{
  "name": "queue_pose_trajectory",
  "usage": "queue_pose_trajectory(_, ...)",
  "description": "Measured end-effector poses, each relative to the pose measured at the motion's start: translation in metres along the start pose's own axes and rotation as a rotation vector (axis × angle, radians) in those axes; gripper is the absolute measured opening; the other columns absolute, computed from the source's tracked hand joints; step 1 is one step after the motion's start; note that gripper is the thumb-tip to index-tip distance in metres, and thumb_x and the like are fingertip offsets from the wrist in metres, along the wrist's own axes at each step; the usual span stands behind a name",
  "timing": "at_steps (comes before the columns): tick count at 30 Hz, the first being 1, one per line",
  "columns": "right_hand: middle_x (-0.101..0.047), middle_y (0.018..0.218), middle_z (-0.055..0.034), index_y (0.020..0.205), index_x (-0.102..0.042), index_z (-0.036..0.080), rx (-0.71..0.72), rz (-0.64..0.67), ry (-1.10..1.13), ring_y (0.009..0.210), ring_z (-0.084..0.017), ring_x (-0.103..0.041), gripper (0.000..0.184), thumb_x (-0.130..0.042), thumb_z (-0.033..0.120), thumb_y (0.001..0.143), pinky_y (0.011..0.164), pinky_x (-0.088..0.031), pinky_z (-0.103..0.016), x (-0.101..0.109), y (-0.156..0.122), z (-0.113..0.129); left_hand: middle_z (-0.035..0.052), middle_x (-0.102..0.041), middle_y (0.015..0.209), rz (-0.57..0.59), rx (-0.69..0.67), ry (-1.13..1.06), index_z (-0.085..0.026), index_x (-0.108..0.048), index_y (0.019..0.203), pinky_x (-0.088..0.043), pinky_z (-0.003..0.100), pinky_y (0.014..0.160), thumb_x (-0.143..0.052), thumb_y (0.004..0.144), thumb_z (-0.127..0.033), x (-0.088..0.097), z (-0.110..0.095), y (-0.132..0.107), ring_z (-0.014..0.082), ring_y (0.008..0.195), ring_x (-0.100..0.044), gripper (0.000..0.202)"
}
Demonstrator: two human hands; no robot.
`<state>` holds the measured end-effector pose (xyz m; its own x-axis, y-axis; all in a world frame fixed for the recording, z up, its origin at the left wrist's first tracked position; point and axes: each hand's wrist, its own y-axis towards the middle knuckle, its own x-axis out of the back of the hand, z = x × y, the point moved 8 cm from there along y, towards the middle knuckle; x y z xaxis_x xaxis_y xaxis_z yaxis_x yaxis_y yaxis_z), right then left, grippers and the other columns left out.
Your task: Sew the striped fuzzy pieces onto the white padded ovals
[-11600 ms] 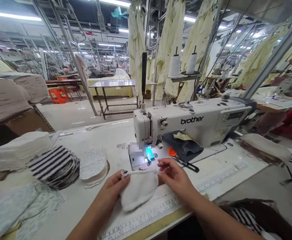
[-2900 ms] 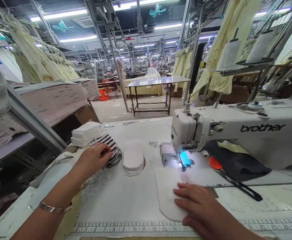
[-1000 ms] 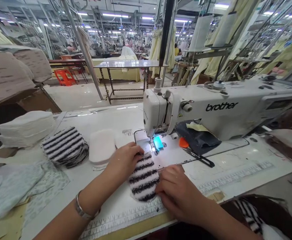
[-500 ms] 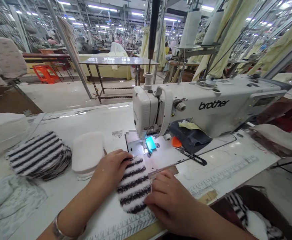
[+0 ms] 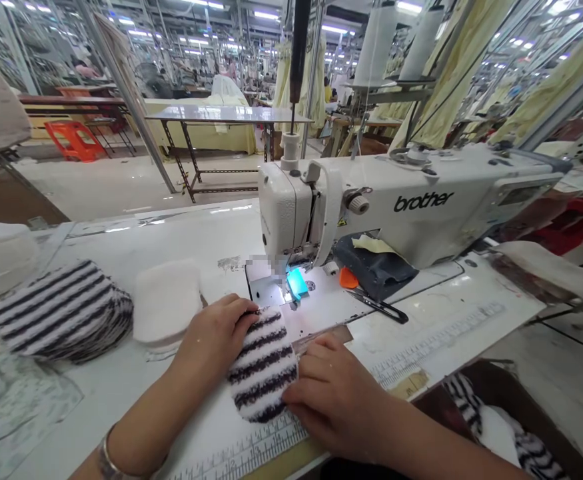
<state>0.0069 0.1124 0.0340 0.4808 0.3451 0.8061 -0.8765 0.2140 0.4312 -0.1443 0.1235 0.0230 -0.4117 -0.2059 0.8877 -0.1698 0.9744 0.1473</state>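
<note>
A small oval piece of black-and-white striped fleece [image 5: 262,365] lies on the white sewing table [image 5: 181,233], just in front of the needle of the white Brother sewing machine [image 5: 401,207]. My left hand [image 5: 214,337] rests flat on the piece's left edge, fingers curved over its top corner. My right hand [image 5: 328,393] presses on its right edge with fingers bent, fingertips against the fabric. The machine's blue-lit presser foot area [image 5: 296,285] sits just beyond the piece's upper end.
Left of my hands stand a stack of white oval pads [image 5: 166,310], a stack of striped pieces [image 5: 61,320] and a white stack [image 5: 1,257]. Black snips [image 5: 378,307] and dark cloth [image 5: 374,267] lie under the machine arm. A bin with striped pieces [image 5: 496,427] sits at lower right.
Earlier I held a white pad, then laid it down and reached for the striped stack. Over the last second both hands stay on the striped piece, easing it slightly toward the needle.
</note>
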Motion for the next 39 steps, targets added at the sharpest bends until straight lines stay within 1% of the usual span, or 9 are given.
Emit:
queue_pose_trajectory(5,-0.055,0.072,-0.0015,0.088,-0.061,0.018,-0.067,-0.003,0.02,0.072,-0.016,-0.049,0.015,-0.045,0.016,0.088,0.073,-0.032,-0.032,0.011,-0.007,-0.013,0.0024,-0.064,0.088,-0.012,-0.013,0.016,-0.02,-0.064,0.09,-0.046,0.032,0.069,-0.042,0.088,-0.025,-0.001,0.001,0.0,0.019,0.076,-0.06,0.023)
queue_pose_trajectory(10,-0.052,0.068,-0.0007,0.089,-0.06,0.017,-0.072,-0.026,-0.008,0.068,-0.015,-0.047,0.016,-0.044,0.012,0.088,0.07,-0.033,-0.031,0.022,-0.013,-0.017,0.0026,-0.064,0.089,-0.031,-0.01,0.017,-0.02,-0.063,0.09,-0.046,0.031,0.069,-0.041,0.087,-0.024,0.0,0.002,0.0,0.0186,0.077,-0.06,0.023)
queue_pose_trajectory(17,-0.055,0.071,-0.0019,0.093,-0.061,0.017,0.02,0.027,-0.073,0.069,-0.016,-0.046,0.013,-0.048,0.019,0.088,0.072,-0.033,-0.033,0.002,-0.007,-0.002,0.002,-0.064,0.087,-0.042,-0.011,0.033,-0.02,-0.063,0.088,-0.045,0.031,0.068,-0.042,0.087,-0.025,0.001,0.0,0.0,0.0186,0.075,-0.059,0.021)
queue_pose_trajectory(20,-0.054,0.068,-0.0008,0.086,-0.061,0.017,0.059,0.027,-0.097,0.066,-0.015,-0.045,0.014,-0.047,0.015,0.086,0.071,-0.032,-0.032,-0.005,-0.002,0.001,0.0019,-0.064,0.087,-0.046,-0.011,0.037,-0.02,-0.062,0.088,-0.044,0.03,0.067,-0.042,0.087,-0.025,0.001,0.001,0.0,0.0184,0.075,-0.059,0.021)
queue_pose_trajectory(23,-0.052,0.066,-0.0001,0.079,-0.06,0.016,0.058,0.011,-0.102,0.064,-0.014,-0.045,0.017,-0.044,0.013,0.086,0.07,-0.032,-0.032,-0.005,0.0,0.001,0.002,-0.064,0.087,-0.046,-0.005,0.022,-0.02,-0.062,0.087,-0.044,0.03,0.066,-0.04,0.087,-0.024,0.002,0.001,-0.001,0.0177,0.074,-0.059,0.022)
queue_pose_trajectory(27,-0.052,0.066,-0.0001,0.078,-0.06,0.016,0.051,0.019,-0.088,0.064,-0.014,-0.045,0.018,-0.044,0.013,0.086,0.07,-0.032,-0.032,-0.004,0.0,0.0,0.0023,-0.063,0.086,-0.053,-0.001,0.016,-0.02,-0.061,0.086,-0.044,0.029,0.066,-0.039,0.087,-0.025,0.003,0.001,-0.001,0.0175,0.074,-0.059,0.022)
queue_pose_trajectory(35,-0.054,0.071,-0.0016,0.09,-0.062,0.017,0.022,0.063,-0.039,0.069,-0.016,-0.045,0.013,-0.05,0.021,0.087,0.071,-0.032,-0.034,-0.008,-0.003,-0.003,0.002,-0.062,0.086,-0.044,-0.018,-0.006,-0.019,-0.061,0.087,-0.045,0.031,0.066,-0.042,0.088,-0.022,-0.001,0.004,0.0,0.0177,0.073,-0.058,0.019)
queue_pose_trajectory(37,-0.053,0.071,-0.0012,0.089,-0.062,0.018,0.027,0.052,-0.044,0.068,-0.016,-0.045,0.012,-0.051,0.02,0.086,0.069,-0.032,-0.033,-0.008,-0.004,-0.003,0.0028,-0.06,0.088,-0.075,-0.052,-0.011,-0.019,-0.061,0.087,-0.045,0.031,0.068,-0.043,0.088,-0.021,0.002,0.001,0.0,0.0179,0.076,-0.057,0.019)
queue_pose_trajectory(39,-0.053,0.07,-0.0006,0.088,-0.062,0.017,0.025,0.034,-0.052,0.067,-0.016,-0.045,0.01,-0.052,0.019,0.085,0.068,-0.031,-0.033,-0.007,-0.004,-0.003,0.0048,-0.058,0.09,-0.152,-0.136,-0.005,-0.017,-0.061,0.087,-0.046,0.032,0.073,-0.042,0.089,-0.02,0.007,-0.009,-0.002,0.0189,0.082,-0.055,0.02)
